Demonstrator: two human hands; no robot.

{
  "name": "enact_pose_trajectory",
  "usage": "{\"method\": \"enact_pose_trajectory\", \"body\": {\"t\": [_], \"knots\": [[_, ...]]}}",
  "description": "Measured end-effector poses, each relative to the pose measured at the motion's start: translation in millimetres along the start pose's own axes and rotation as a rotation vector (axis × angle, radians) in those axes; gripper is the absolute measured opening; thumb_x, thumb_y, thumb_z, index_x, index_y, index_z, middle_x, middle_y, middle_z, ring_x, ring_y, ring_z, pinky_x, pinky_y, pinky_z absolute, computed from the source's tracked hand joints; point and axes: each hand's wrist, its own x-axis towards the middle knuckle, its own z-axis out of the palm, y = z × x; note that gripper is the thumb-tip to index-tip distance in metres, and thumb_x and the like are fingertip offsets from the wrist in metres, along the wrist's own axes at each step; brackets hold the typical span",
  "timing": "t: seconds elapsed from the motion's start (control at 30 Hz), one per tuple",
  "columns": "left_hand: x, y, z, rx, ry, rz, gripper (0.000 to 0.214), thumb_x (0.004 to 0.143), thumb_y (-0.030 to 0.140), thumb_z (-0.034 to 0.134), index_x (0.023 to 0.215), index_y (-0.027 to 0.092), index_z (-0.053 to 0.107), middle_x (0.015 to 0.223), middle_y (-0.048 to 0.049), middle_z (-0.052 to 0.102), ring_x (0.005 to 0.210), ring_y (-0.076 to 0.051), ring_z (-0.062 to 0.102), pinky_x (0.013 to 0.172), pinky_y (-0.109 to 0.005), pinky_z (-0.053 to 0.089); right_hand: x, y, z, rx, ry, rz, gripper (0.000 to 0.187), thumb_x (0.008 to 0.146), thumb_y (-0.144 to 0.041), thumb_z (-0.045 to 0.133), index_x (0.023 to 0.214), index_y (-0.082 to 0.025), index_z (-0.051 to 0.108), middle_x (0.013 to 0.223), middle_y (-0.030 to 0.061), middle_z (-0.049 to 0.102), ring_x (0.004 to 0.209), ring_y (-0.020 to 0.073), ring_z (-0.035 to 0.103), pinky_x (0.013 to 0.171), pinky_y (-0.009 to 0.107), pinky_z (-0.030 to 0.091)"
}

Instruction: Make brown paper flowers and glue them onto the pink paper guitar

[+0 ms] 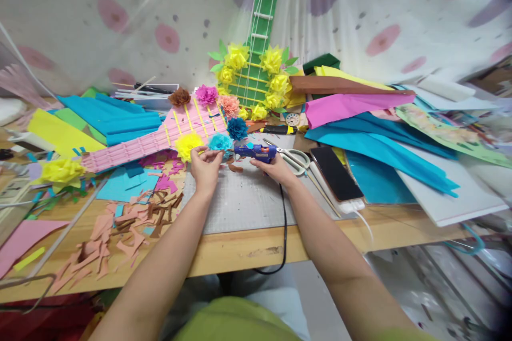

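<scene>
My right hand (275,168) grips a dark blue glue gun (260,153), its nozzle pointing left toward my other hand. My left hand (205,168) is closed, fingertips pinched at the underside of a light-blue paper flower (220,142). Just left of it is a yellow paper flower (189,146). Behind my hands lies a pink paper guitar (196,120). Around its body sit a dark-blue flower (237,128), a peach flower (229,105), a magenta flower (207,95) and a brown flower (180,97). Whether glue is on the nozzle is too small to tell.
A green guitar (256,82) with yellow flowers leans at the back. Scissors (295,161), a phone (336,173) and folded coloured paper (368,138) lie right. Paper scraps (120,234) cover the left front. The gun's black cord (285,224) hangs over the table edge (240,256).
</scene>
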Motion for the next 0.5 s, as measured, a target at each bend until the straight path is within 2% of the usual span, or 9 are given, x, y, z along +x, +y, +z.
{"method": "enact_pose_trajectory", "body": {"t": [0.3, 0.5], "knots": [[1.0, -1.9, 0.3, -0.045, 0.002, -0.053, 0.048, 0.059, 0.018, 0.073, 0.093, 0.021, 0.039, 0.073, 0.0010, 0.066, 0.060, -0.013, 0.064, 0.047, -0.021, 0.051, -0.9, -3.2, 0.1, -0.035, -0.029, -0.004, 0.047, 0.064, -0.053, 0.070, 0.094, -0.016, 0.067, 0.067, 0.0000, 0.059, 0.064, 0.0136, 0.051, 0.062, 0.027, 0.043], [-0.6, 0.8, 1.6, -0.037, 0.009, -0.054, 0.047, 0.060, 0.017, 0.072, 0.092, 0.021, 0.039, 0.073, 0.0003, 0.067, 0.060, -0.014, 0.064, 0.046, -0.023, 0.051, -0.2, -1.6, 1.0, -0.034, -0.019, 0.015, 0.048, 0.063, -0.052, 0.071, 0.094, -0.015, 0.067, 0.068, -0.0005, 0.058, 0.062, 0.0126, 0.051, 0.064, 0.027, 0.044]]}}
